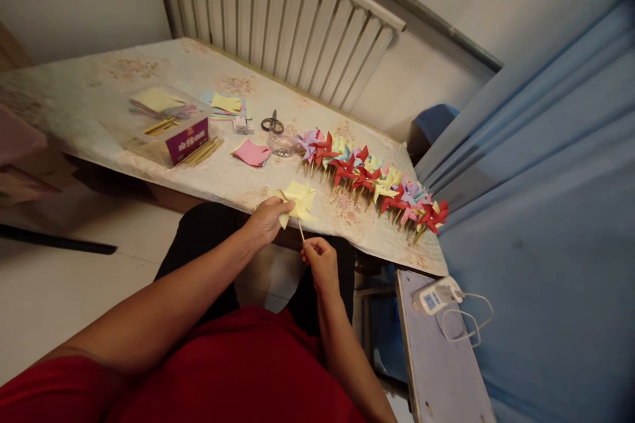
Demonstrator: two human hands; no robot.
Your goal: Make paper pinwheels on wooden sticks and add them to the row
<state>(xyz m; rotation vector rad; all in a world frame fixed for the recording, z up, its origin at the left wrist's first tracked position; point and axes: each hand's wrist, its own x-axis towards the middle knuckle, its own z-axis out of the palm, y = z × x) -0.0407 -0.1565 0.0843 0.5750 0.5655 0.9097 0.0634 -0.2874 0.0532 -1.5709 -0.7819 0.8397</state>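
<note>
A yellow paper pinwheel (300,199) is pinched by its near left blade in my left hand (270,218), just over the table's front edge. Below it, my right hand (320,258) has its fingers closed on the lower end of a thin wooden stick (301,230). The stick's upper end meets the pinwheel; whether it is fixed there I cannot tell. To the right, several finished pinwheels (367,175) in red, yellow, pink, purple and blue lie in a long row with their sticks toward me.
Left on the flowered tablecloth (198,66) are a clear box with a purple label (191,140), wooden sticks (203,152), yellow paper (227,103), pink paper sheets (252,153), scissors (272,123) and a clear round container (282,144). A power strip (436,295) rests on a bench (441,363) at right.
</note>
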